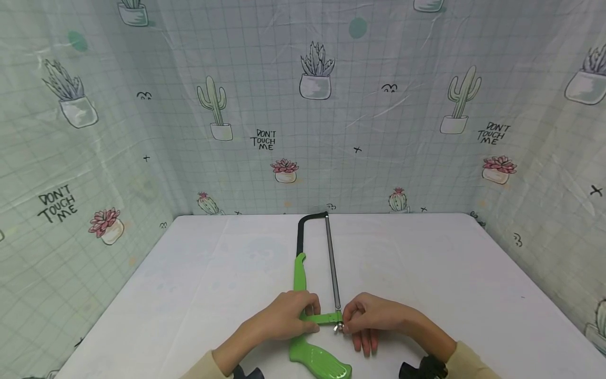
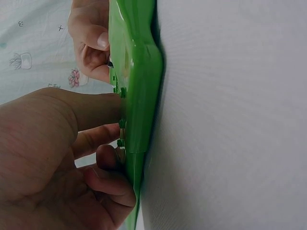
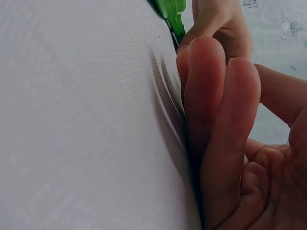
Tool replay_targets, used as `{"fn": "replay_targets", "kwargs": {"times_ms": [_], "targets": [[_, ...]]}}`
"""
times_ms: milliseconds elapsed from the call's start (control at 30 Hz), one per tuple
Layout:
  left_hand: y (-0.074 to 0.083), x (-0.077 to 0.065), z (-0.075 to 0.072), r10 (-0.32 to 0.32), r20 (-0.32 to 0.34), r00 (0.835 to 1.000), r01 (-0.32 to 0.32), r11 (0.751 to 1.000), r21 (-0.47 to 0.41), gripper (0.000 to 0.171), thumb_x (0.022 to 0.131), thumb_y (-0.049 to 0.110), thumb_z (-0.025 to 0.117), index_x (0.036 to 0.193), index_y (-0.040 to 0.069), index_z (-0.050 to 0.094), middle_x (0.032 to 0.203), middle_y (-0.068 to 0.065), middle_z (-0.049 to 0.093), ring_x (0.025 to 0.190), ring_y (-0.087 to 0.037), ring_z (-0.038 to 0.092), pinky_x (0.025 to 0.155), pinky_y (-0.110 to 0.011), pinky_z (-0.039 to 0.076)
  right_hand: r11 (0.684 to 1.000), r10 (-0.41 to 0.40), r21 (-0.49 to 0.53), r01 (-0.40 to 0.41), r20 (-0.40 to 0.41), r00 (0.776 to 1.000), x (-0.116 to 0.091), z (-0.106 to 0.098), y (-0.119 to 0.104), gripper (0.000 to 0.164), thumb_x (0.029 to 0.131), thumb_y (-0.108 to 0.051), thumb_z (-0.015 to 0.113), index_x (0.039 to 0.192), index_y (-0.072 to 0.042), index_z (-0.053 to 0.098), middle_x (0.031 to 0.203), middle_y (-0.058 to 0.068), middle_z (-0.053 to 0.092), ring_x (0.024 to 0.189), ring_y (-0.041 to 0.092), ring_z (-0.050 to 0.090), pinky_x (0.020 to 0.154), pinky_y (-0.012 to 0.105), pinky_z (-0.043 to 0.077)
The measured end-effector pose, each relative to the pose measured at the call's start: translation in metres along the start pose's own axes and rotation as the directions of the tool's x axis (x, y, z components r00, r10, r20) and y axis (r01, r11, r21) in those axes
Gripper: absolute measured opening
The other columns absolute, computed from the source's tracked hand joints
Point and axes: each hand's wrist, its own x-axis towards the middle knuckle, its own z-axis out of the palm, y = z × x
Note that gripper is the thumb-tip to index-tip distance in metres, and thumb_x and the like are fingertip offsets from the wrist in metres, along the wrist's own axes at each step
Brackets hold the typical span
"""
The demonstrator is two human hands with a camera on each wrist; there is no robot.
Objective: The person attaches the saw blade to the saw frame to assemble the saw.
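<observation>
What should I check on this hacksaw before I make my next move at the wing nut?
1. Hacksaw lying on the white table: ok.
2. Frame held: ok, your left hand grips its green part.
3. Right hand at the wing nut: ok, fingertips right beside it; a firm pinch, cannot tell.
4. Blade spanning from the black frame to the green crosspiece: ok.
5. Blade tension: cannot tell.
6. Blade teeth direction: cannot tell, too small.

A: Readable text?
B: "DON'T TOUCH ME" (image 1: 263,140) three times on the printed sheet (image 1: 341,176): beyond the left hand (image 1: 286,316), well left of it, and beyond and right of the right hand (image 1: 379,314).
A: Signs?
B: Small x marks (image 1: 357,150), same sheet.
</observation>
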Motion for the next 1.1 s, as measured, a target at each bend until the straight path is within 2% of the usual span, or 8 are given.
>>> {"fn": "replay_targets", "kwargs": {"times_ms": [367,733,1100], "targets": [[-0.0007,0.001,0.0003,-0.002,0.005,1.0,0.002,1.0,0.002,0.018,0.086,0.03,0.082,0.097,0.023,0.069,0.089,0.014,0.064,0.082,0.001,0.056,0.076,-0.022,0.047,1.0,-0.002,0.008,0.002,0.012,1.0,0.0002,-0.0018,0.0005,0.01,0.095,-0.01,0.064,0.098,-0.001,0.065,0.07,0.009,0.073,0.051,0.007,0.068,0.045,0.022,0.052],[-0.0003,0.0008,0.0008,-0.007,-0.001,1.0,0.007,1.0,0.004,0.018,0.086,0.031,0.082,0.097,0.023,0.069,0.088,0.014,0.063,0.081,0.0,0.055,0.075,-0.022,0.047,1.0,0.009,0.02,-0.009,0.017,1.0,0.0002,-0.0019,0.0005,0.009,0.095,-0.011,0.064,0.099,-0.002,0.066,0.068,0.0,0.071,0.051,0.005,0.067,0.046,0.021,0.051],[-0.0005,0.0005,0.0019,-0.011,0.0,1.0,0.011,1.0,0.002,0.018,0.086,0.031,0.082,0.097,0.024,0.069,0.087,0.015,0.062,0.079,0.001,0.054,0.074,-0.022,0.047,1.0,0.01,0.027,-0.011,0.017,1.0,0.0003,-0.0015,0.0013,0.01,0.095,-0.011,0.065,0.099,-0.002,0.065,0.068,0.001,0.071,0.051,0.005,0.067,0.046,0.02,0.051]]}}
